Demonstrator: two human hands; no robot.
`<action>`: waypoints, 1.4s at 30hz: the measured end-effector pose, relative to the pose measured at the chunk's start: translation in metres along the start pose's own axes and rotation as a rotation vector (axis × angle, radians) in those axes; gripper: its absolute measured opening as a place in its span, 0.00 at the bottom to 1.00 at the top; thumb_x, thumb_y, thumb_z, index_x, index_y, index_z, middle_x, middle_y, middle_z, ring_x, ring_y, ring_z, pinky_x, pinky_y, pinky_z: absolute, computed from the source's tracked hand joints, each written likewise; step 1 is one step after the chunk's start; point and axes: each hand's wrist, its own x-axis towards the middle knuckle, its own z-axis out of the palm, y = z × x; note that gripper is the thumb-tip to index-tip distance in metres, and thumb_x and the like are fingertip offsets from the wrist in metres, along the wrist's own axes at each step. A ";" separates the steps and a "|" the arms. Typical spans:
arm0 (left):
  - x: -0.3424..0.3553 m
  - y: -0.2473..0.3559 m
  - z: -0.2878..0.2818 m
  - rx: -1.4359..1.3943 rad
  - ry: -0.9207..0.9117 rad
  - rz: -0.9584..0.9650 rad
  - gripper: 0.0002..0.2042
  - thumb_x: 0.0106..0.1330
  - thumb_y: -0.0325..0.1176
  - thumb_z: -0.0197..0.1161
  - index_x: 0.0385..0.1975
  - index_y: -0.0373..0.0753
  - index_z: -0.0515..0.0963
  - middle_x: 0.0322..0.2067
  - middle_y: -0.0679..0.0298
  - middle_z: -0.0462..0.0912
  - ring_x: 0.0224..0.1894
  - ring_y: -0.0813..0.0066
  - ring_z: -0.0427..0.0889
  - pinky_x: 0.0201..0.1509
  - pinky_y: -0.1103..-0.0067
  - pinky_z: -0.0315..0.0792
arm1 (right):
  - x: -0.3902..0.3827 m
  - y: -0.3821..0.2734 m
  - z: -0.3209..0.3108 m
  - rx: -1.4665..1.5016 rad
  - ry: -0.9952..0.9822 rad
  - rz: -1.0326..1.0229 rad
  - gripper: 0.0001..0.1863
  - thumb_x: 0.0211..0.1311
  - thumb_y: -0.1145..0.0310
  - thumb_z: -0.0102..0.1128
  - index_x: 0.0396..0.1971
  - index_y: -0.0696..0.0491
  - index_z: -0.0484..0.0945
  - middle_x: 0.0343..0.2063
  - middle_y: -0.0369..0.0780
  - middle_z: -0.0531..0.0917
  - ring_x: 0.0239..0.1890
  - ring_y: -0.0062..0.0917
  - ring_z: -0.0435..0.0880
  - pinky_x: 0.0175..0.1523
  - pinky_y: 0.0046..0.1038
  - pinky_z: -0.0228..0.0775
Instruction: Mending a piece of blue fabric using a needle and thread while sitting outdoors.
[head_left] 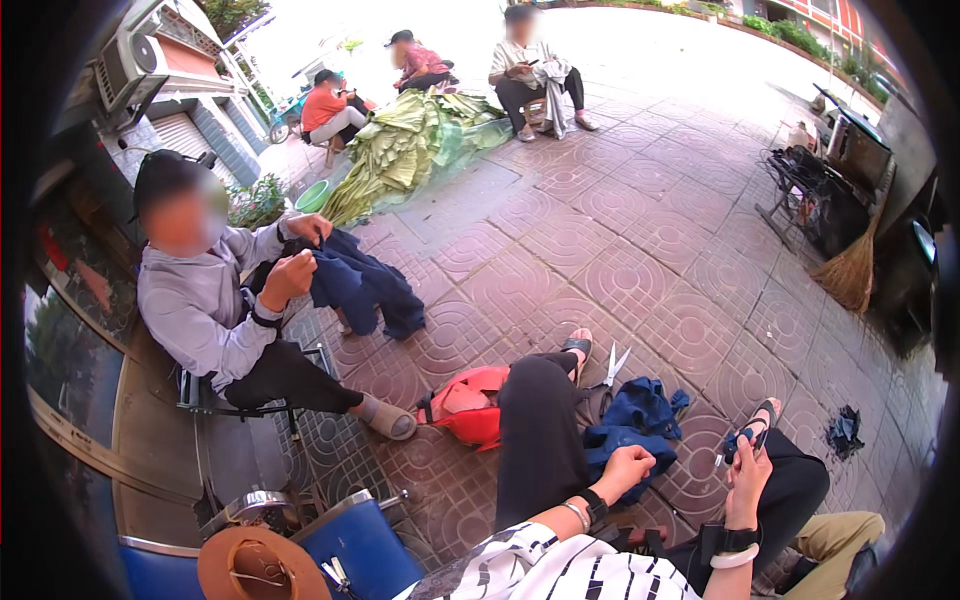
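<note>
Dark blue cloth (pixel 645 408) between the seated person's legs (pixel 542 430), near scissors (pixel 611 372).
Left hand (pixel 627 468), pinched narrow, is nearest the cloth; right hand (pixel 746 482) is curled; what either holds cannot be told.

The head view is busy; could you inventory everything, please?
Cloths: two, navy, centre and left
Scissors: one, silver, centre
Bag: one, red, centre
Co-worker: one, pale top, left
Leaves: one pile, green, top
Basin: one, green, by leaves
Far people: three, red or pale tops, top
Broom: one, straw, right
Clutter: several, dark, right
Scrap: one, black, right
Hat: one, brown, lower left
Seat: one, blue, by hat
Air conditioner: one, white, upper left
Plants: several, green, far
Bystander's leg: one, khaki, lower right
Paving: one, reddish, throughout
Own legs: two, black, centre
Left hand: one, bare, centre
Right hand: one, bare, right
</note>
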 end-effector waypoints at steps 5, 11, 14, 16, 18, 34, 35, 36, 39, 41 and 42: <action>0.004 0.000 0.001 -0.007 -0.017 -0.017 0.05 0.61 0.30 0.60 0.29 0.36 0.78 0.21 0.69 0.77 0.20 0.85 0.71 0.23 0.87 0.64 | 0.020 -0.005 0.003 -0.124 -0.017 -0.037 0.05 0.62 0.70 0.56 0.28 0.52 0.70 0.14 0.27 0.67 0.11 0.07 0.59 0.14 0.13 0.48; -0.005 0.005 0.003 -0.076 -0.008 -0.077 0.05 0.61 0.31 0.61 0.30 0.37 0.79 0.21 0.69 0.77 0.20 0.87 0.70 0.23 0.88 0.63 | 0.041 -0.009 0.007 -0.198 0.027 -0.037 0.05 0.61 0.71 0.56 0.29 0.53 0.71 0.14 0.28 0.68 0.12 0.09 0.61 0.15 0.14 0.48; -0.010 0.004 0.005 -0.084 -0.006 -0.098 0.05 0.61 0.31 0.61 0.28 0.37 0.79 0.20 0.69 0.77 0.20 0.86 0.72 0.23 0.87 0.65 | 0.044 -0.013 0.010 -0.148 0.058 -0.034 0.04 0.61 0.71 0.55 0.32 0.54 0.71 0.15 0.30 0.69 0.12 0.10 0.62 0.14 0.15 0.49; -0.011 0.002 0.006 -0.097 -0.018 -0.110 0.05 0.61 0.31 0.61 0.28 0.37 0.79 0.20 0.69 0.77 0.20 0.86 0.71 0.23 0.88 0.64 | 0.048 -0.012 0.014 -0.088 0.076 -0.028 0.09 0.61 0.71 0.56 0.40 0.57 0.74 0.17 0.30 0.72 0.12 0.09 0.61 0.15 0.15 0.48; -0.010 0.000 0.006 -0.124 -0.026 -0.109 0.04 0.61 0.31 0.60 0.28 0.38 0.78 0.20 0.70 0.77 0.18 0.87 0.70 0.22 0.88 0.63 | 0.048 -0.013 0.026 -0.147 0.057 -0.006 0.11 0.61 0.69 0.58 0.42 0.57 0.74 0.18 0.30 0.72 0.11 0.09 0.60 0.14 0.15 0.47; -0.006 0.031 0.004 -0.294 0.235 -0.108 0.05 0.64 0.31 0.58 0.32 0.37 0.79 0.21 0.69 0.77 0.19 0.88 0.69 0.23 0.89 0.61 | 0.069 0.097 0.057 -0.291 -0.079 0.400 0.09 0.55 0.64 0.61 0.25 0.55 0.78 0.16 0.31 0.75 0.14 0.13 0.67 0.19 0.18 0.55; -0.007 0.033 0.005 -0.296 0.243 -0.121 0.06 0.64 0.31 0.58 0.32 0.37 0.79 0.21 0.69 0.77 0.19 0.88 0.69 0.23 0.89 0.61 | 0.069 0.111 0.052 -0.321 -0.072 0.431 0.09 0.55 0.64 0.61 0.26 0.55 0.79 0.16 0.32 0.76 0.15 0.13 0.68 0.20 0.19 0.57; -0.008 0.031 0.005 -0.305 0.235 -0.126 0.06 0.64 0.31 0.58 0.33 0.37 0.79 0.22 0.69 0.77 0.20 0.87 0.70 0.24 0.89 0.61 | 0.067 0.122 0.052 -0.373 -0.088 0.417 0.09 0.54 0.65 0.62 0.28 0.57 0.79 0.18 0.33 0.78 0.19 0.15 0.73 0.25 0.21 0.63; -0.011 0.033 0.006 -0.306 0.212 -0.165 0.06 0.64 0.32 0.58 0.33 0.36 0.79 0.22 0.69 0.77 0.20 0.88 0.70 0.24 0.89 0.61 | 0.061 0.148 0.049 -0.530 -0.111 0.422 0.10 0.54 0.66 0.61 0.29 0.58 0.79 0.20 0.35 0.79 0.22 0.17 0.76 0.30 0.21 0.68; -0.010 0.034 0.011 -0.305 0.178 -0.184 0.07 0.65 0.32 0.58 0.34 0.36 0.79 0.22 0.69 0.77 0.20 0.88 0.69 0.24 0.89 0.61 | 0.064 0.177 0.037 -0.591 -0.148 0.388 0.12 0.53 0.65 0.62 0.33 0.58 0.79 0.23 0.39 0.81 0.26 0.24 0.81 0.36 0.25 0.71; -0.009 0.033 0.011 -0.303 0.152 -0.189 0.07 0.65 0.32 0.58 0.34 0.36 0.79 0.23 0.70 0.77 0.21 0.89 0.69 0.25 0.89 0.61 | 0.062 0.180 0.042 -0.717 -0.171 0.353 0.14 0.52 0.64 0.62 0.36 0.57 0.78 0.25 0.41 0.82 0.30 0.28 0.81 0.38 0.28 0.72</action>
